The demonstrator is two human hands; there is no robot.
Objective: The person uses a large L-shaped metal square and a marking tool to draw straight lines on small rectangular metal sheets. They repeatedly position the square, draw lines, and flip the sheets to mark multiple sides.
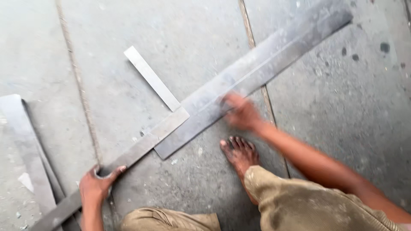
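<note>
Left hand (pixel 97 185) grip pinches the flat bar (pixel 128 160); blurred right hand (pixel 240 112) presses the long strip (pixel 265 66).

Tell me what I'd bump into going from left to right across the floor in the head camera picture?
Grey sheet piece at the left edge → left hand on the long metal strip → short pale strip → bare foot → right hand on the wide metal bar.
</note>
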